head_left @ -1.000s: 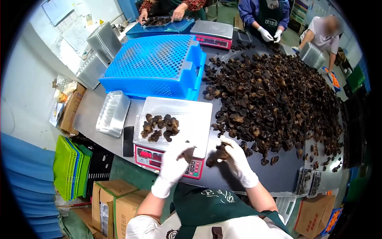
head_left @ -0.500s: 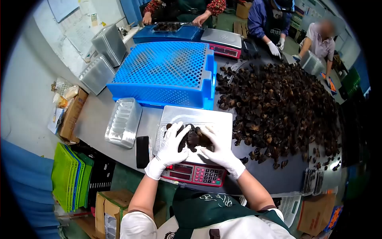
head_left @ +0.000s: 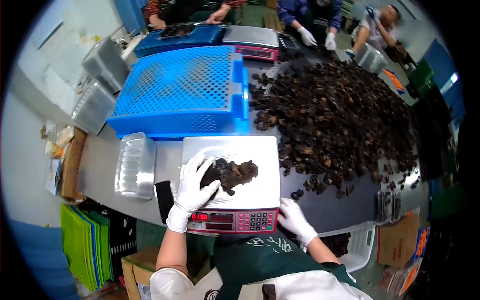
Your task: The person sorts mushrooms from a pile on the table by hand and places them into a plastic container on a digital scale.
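Note:
A pile of dark wood-ear-like fungus [head_left: 231, 176] lies on the metal pan of the digital scale [head_left: 260, 197]. Faint clear edges around it look like a transparent tray, hard to make out. My left hand [head_left: 194, 186], in a white glove, rests over the pile's left end with fingers spread and thumb touching the pieces. The red display [head_left: 200, 217] appears to read 0.130. My right hand [head_left: 296, 220], also gloved, is beside the scale's front right corner at the table edge. Its fingers look parted, and I see nothing in them.
A large heap of fungus [head_left: 335, 120] spreads across the right. An upturned blue crate [head_left: 175, 87] stands behind the scale. Clear plastic trays [head_left: 136, 167] and a phone [head_left: 164, 200] are on the left. Co-workers [head_left: 312, 22] work across the table near a second scale [head_left: 250, 37].
My right hand has left the fungus and moved down to the scale's front right corner. My left hand remains at the pile's left end. The view has shifted, so the table sits further left.

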Demonstrator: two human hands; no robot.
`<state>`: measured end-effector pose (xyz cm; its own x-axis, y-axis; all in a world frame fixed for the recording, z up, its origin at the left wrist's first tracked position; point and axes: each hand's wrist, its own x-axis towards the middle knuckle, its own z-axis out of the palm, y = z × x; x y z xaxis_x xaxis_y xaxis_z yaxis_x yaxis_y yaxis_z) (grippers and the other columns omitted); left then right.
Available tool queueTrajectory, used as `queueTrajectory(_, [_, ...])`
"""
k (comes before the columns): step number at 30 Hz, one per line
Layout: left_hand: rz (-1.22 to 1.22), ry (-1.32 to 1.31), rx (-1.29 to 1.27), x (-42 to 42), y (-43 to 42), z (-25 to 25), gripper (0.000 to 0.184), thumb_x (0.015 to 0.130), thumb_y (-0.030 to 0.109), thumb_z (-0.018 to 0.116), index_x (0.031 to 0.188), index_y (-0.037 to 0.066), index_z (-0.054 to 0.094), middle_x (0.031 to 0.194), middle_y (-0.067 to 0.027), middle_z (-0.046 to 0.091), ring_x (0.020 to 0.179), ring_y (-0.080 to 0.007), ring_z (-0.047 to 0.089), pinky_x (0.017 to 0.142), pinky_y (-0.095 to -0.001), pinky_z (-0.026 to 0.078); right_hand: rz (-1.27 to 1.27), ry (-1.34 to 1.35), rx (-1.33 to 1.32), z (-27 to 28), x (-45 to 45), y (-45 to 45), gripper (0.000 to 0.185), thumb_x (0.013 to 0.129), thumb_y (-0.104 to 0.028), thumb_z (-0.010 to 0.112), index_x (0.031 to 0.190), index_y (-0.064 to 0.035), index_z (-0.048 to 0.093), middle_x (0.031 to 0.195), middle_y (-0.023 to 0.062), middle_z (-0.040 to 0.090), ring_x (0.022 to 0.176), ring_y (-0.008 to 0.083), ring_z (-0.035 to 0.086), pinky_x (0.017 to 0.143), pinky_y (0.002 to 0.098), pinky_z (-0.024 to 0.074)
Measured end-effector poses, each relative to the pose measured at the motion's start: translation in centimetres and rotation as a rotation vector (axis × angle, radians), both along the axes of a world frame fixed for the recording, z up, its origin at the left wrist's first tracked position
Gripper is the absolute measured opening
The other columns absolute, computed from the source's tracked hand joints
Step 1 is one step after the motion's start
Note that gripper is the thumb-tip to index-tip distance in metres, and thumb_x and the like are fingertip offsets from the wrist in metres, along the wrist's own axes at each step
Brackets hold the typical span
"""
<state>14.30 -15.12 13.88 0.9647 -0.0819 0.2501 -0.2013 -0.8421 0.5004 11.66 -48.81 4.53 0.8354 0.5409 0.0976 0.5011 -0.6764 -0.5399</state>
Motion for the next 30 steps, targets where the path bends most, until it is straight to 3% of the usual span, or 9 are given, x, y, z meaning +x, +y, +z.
queueTrajectory(2, [-0.029, -0.016, 0.075, -0.1, -1.7, -0.7, 0.056, 0.073, 0.031, 0.071, 0.123, 0.01, 0.057, 0.13, -0.0194, 0.047, 0.123, -0.0421, 0.038, 0.103, -0.0493, 0.031, 0.033, -0.031, -0.127, 0.0, -1.5, 0.1, 0.019, 0.076, -0.011, 0.061, 0.093, -0.0008, 0.06, 0.1, 0.0152, 0.059, 0.094, 0.0327, 0.055, 0.084, 0.0414, 0.0451])
queueTrajectory(4, [-0.031, -0.012, 0.022, -0.1, -2.3, -1.7, 0.055, 0.071, 0.028, 0.073, 0.121, 0.011, 0.058, 0.13, -0.0207, 0.046, 0.124, -0.043, 0.038, 0.103, -0.0502, 0.032, -0.044, 0.154, -0.033, -1.2, -2.2, -0.5, 0.012, 0.076, -0.006, 0.06, 0.087, -0.0034, 0.059, 0.089, 0.0114, 0.057, 0.087, 0.0315, 0.053, 0.078, 0.0388, 0.0455])
queueTrajectory(6, [-0.065, 0.031, -0.086, -0.2, -2.0, -2.1, 0.054, 0.07, 0.021, 0.072, 0.121, 0.008, 0.057, 0.136, -0.0217, 0.042, 0.127, -0.0408, 0.038, 0.107, -0.0467, 0.03, -0.137, 0.044, 0.124, -1.3, -1.9, -1.3, 0.014, 0.075, -0.003, 0.061, 0.089, -0.0051, 0.06, 0.087, 0.0102, 0.057, 0.086, 0.0309, 0.053, 0.077, 0.0384, 0.0453])
queueTrajectory(10, [0.095, -0.072, -0.183, -1.4, -3.9, 0.4, 0.053, 0.069, 0.009, 0.069, 0.12, 0.003, 0.056, 0.136, -0.0204, 0.042, 0.126, -0.0354, 0.041, 0.106, -0.0414, 0.033, -0.327, -0.259, 0.082, -0.5, 0.6, -2.5, 0.031, 0.075, -0.002, 0.057, 0.105, -0.0091, 0.061, 0.11, 0.0125, 0.056, 0.107, 0.0323, 0.051, 0.092, 0.0433, 0.0399])
queueTrajectory(15, [0.115, -0.234, -0.34, -2.9, -8.6, 2.3, 0.046, 0.069, -0.009, 0.055, 0.115, -0.001, 0.056, 0.126, -0.0162, 0.049, 0.121, -0.0301, 0.046, 0.105, -0.0387, 0.033, -0.162, -0.204, 0.013, -2.8, 1.0, -3.4, 0.032, 0.076, -0.002, 0.052, 0.106, -0.0068, 0.058, 0.109, 0.0122, 0.054, 0.107, 0.0303, 0.049, 0.094, 0.0422, 0.0376])
queueTrajectory(22, [-0.322, 0.01, -0.391, -2.6, -20.3, 0.9, 0.036, 0.075, 0.003, 0.065, 0.11, 0.004, 0.06, 0.113, -0.0153, 0.055, 0.107, -0.0307, 0.053, 0.093, -0.0376, 0.043, -0.432, 0.029, 0.397, -2.4, -1.7, -7.8, 0.021, 0.078, 0.0, 0.052, 0.095, -0.0058, 0.061, 0.092, 0.0132, 0.06, 0.088, 0.0304, 0.059, 0.079, 0.037, 0.0486])
queueTrajectory(24, [-0.377, 0.11, -0.502, -1.6, -23.6, -3.3, 0.04, 0.075, 0.004, 0.065, 0.114, 0.005, 0.058, 0.114, -0.0154, 0.054, 0.107, -0.0307, 0.054, 0.094, -0.0378, 0.043, -0.647, 0.182, 0.486, -1.6, -2.0, -9.8, 0.019, 0.08, 0.001, 0.054, 0.097, -0.0032, 0.062, 0.093, 0.0133, 0.061, 0.086, 0.0282, 0.062, 0.078, 0.0338, 0.0499])
queueTrajectory(27, [-0.415, 0.21, -0.457, 0.7, -27.8, -7.0, 0.054, 0.075, 0.005, 0.063, 0.127, 0.005, 0.048, 0.116, -0.017, 0.053, 0.109, -0.0318, 0.052, 0.097, -0.0381, 0.041, -0.756, 0.018, 0.504, -2.8, -0.5, -12.8, 0.021, 0.081, -0.001, 0.058, 0.101, -0.0051, 0.062, 0.089, 0.0131, 0.061, 0.082, 0.0258, 0.062, 0.075, 0.0317, 0.0496])
queueTrajectory(30, [-0.342, 0.104, -0.252, 2.3, -30.8, -10.7, 0.069, 0.077, 0.009, 0.061, 0.14, 0.004, 0.034, 0.12, -0.0189, 0.05, 0.109, -0.0355, 0.049, 0.096, -0.0405, 0.041, -0.727, 0.006, 0.499, -1.4, 1.7, -13.8, 0.035, 0.082, -0.01, 0.061, 0.116, -0.009, 0.057, 0.096, 0.0127, 0.059, 0.08, 0.0244, 0.061, 0.074, 0.0331, 0.0497])
